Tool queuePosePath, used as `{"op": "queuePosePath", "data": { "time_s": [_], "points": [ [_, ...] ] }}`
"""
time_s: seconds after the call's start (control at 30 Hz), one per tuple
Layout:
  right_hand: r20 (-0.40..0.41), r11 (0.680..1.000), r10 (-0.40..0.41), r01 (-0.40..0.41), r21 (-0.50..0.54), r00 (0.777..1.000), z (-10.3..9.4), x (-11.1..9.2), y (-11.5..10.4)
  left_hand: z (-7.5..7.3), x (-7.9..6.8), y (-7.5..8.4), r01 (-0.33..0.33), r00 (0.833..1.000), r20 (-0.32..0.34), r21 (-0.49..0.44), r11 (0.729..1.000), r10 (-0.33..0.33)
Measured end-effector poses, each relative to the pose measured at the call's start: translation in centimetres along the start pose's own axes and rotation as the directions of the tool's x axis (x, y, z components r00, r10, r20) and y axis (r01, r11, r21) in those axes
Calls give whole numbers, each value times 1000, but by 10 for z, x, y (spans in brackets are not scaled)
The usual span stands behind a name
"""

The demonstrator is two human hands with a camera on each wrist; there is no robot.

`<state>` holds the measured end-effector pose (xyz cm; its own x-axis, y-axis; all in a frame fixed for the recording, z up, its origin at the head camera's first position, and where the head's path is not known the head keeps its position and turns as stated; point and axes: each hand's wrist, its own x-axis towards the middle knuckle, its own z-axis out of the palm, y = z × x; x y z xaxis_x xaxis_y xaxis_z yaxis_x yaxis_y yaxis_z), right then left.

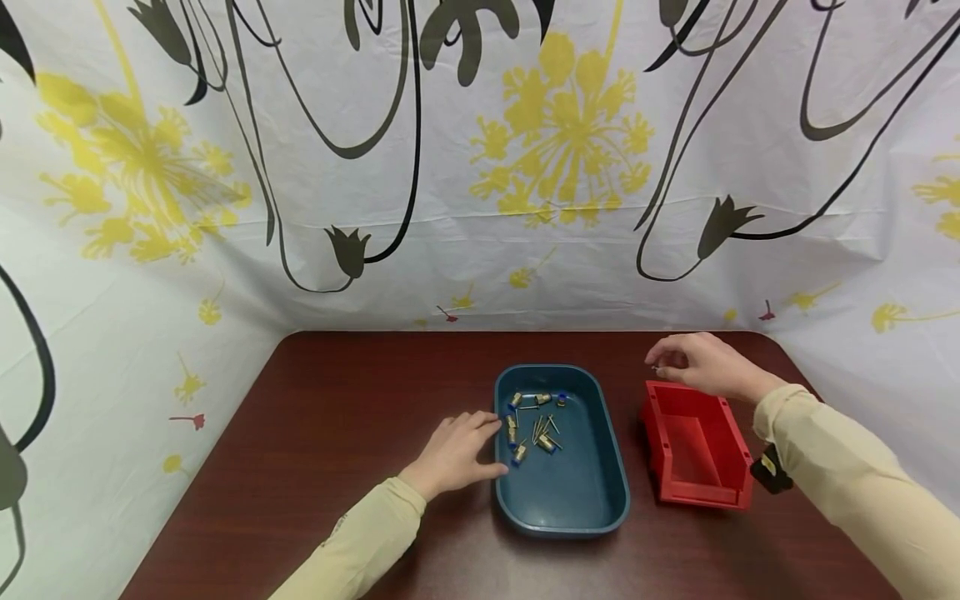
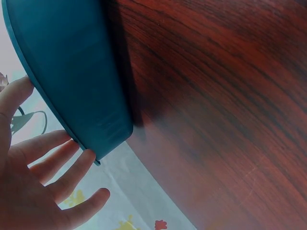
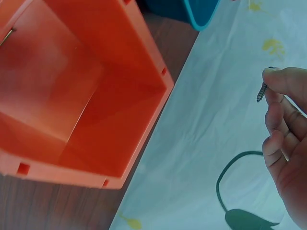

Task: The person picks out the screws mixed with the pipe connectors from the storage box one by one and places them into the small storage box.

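My right hand (image 1: 705, 365) is above the far end of a red plastic bin (image 1: 705, 493). Between thumb and forefinger it pinches a small dark screw (image 3: 261, 93), whose threaded end points down in the right wrist view. A blue tray (image 1: 561, 527) stands left of the bin. My left hand (image 1: 457, 454) rests against the tray's left rim, fingers spread and fairly straight, with fingertips touching the edge in the left wrist view. Inside the tray lie several brass fittings with blue ends (image 1: 546, 443) and several thin screws or nails (image 1: 529, 407).
Tray and bin stand on a dark wooden table (image 1: 322, 467). A patterned white curtain (image 1: 420, 192) hangs behind it and at the sides. In the right wrist view, a thin metal piece (image 3: 7, 36) lies in the bin. A black device (image 1: 771, 469) sits at my right wrist.
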<state>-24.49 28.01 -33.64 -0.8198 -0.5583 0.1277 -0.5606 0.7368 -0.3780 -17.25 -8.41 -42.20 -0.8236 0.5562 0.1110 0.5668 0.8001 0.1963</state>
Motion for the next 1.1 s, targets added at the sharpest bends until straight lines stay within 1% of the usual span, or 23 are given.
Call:
{"op": "queuePosePath", "data": {
  "time_s": [0.33, 0.53, 0.67, 0.8, 1.1],
  "points": [
    [1, 1000, 5, -5, -16, 1000, -2, -16, 10, -1, 0, 1, 7, 1000, 9, -9, 1000, -7],
    [3, 1000, 10, -10, -28, 1000, 0, -26, 17, 0, 0, 0, 10, 1000, 14, -8, 1000, -10],
    [13, 1000, 8, -8, -15, 1000, 2, -31, 21, 1, 0, 0, 11, 1000, 13, -9, 1000, -11],
    [31, 1000, 8, -8, -4, 999, 3, -34, 23, 0, 0, 1, 15, 1000, 15, -7, 1000, -14],
    [31, 1000, -3, 3, 3, 1000, 5, -33, 24, -1, 0, 1, 12, 1000, 20, -2, 1000, -12]
  ]
}}
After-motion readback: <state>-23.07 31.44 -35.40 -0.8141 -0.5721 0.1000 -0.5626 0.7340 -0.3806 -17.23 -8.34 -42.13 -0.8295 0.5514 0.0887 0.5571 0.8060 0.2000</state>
